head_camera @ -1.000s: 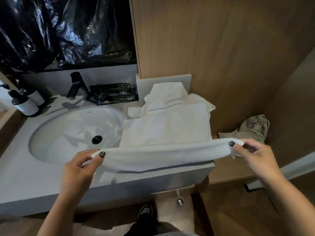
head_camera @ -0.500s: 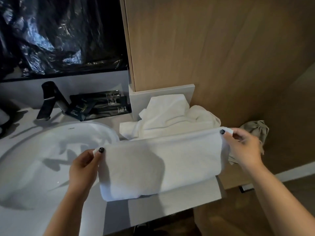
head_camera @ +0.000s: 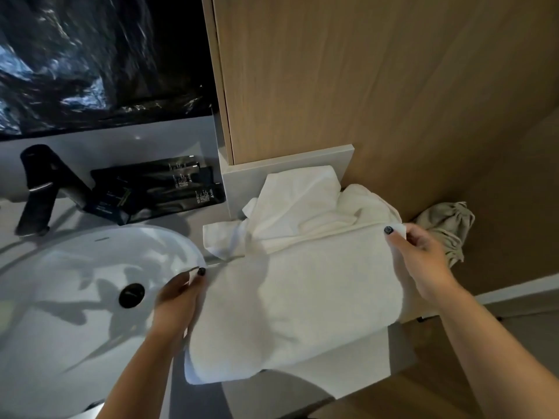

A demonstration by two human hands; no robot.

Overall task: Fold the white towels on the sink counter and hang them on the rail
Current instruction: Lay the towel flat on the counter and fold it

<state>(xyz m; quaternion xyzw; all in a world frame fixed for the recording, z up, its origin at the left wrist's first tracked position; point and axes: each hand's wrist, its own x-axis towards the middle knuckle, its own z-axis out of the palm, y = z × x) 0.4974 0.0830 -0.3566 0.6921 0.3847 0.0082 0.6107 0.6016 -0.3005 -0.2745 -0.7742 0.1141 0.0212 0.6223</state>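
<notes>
A white towel [head_camera: 296,303] lies folded over on the grey sink counter [head_camera: 357,367], its near fold hanging past the front edge. My left hand [head_camera: 178,297] pinches its upper left corner beside the basin. My right hand [head_camera: 423,261] pinches the upper right corner near the counter's right end. Behind it a heap of crumpled white towels [head_camera: 305,204] rests against the wooden wall. No rail shows in this view.
A white basin [head_camera: 75,297] with a black drain fills the left. A black tap [head_camera: 39,189] and dark sachets [head_camera: 157,192] stand at the back. A beige cloth bag [head_camera: 447,225] lies right of the counter. Black plastic sheeting [head_camera: 90,55] covers the mirror area.
Both hands carried the towel's held edge forward and down over the rest of it, laying it flat as a fold. The view has moved closer and to the right.
</notes>
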